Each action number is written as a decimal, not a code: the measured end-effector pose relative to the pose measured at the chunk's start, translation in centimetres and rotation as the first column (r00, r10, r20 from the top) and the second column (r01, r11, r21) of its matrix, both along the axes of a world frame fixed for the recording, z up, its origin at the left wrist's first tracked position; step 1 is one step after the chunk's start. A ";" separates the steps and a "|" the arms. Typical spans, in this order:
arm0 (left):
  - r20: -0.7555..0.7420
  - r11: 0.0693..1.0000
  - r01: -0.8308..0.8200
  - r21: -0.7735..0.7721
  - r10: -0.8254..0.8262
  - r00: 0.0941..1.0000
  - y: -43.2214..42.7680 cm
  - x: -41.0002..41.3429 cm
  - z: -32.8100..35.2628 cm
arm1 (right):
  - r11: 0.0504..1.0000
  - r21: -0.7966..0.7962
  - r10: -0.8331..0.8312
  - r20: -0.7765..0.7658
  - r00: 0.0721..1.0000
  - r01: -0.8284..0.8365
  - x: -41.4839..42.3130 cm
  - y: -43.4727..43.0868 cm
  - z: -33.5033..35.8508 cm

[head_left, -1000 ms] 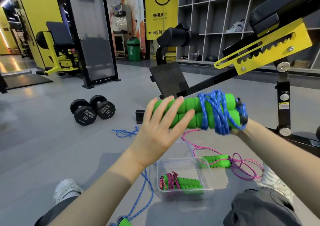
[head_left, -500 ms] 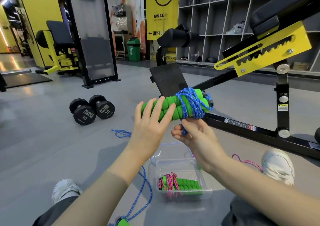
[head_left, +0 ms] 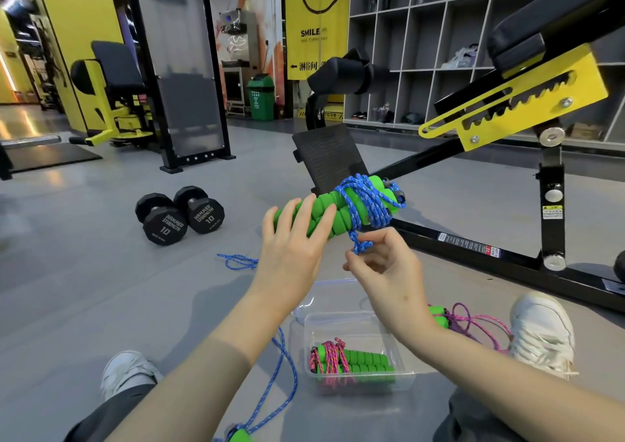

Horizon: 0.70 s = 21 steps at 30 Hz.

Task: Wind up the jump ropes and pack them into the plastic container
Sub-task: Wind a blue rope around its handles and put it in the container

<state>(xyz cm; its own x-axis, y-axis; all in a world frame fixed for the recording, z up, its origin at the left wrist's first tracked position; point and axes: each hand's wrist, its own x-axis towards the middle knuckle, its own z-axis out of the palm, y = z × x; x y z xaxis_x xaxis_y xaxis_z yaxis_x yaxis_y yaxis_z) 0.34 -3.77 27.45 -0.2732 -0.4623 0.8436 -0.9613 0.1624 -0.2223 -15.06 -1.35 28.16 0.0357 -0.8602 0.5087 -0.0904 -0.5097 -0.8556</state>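
Two green foam handles, wound with blue rope, sit gripped in the left hand above the plastic container on the floor. Right-hand fingers pinch the rope's dangling end; a pink-roped bundle lies inside the container.

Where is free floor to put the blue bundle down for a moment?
Bare floor lies between the dumbbells and the left hand. Around the plastic container it is crowded: loose blue rope on one side, pink rope on the other.
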 end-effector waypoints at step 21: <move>-0.057 0.997 0.066 0.041 -0.063 0.996 -0.1 -0.8 -0.4 | 0.452 -0.885 -0.601 -0.209 0.771 0.112 -3.2 -5.1 0.1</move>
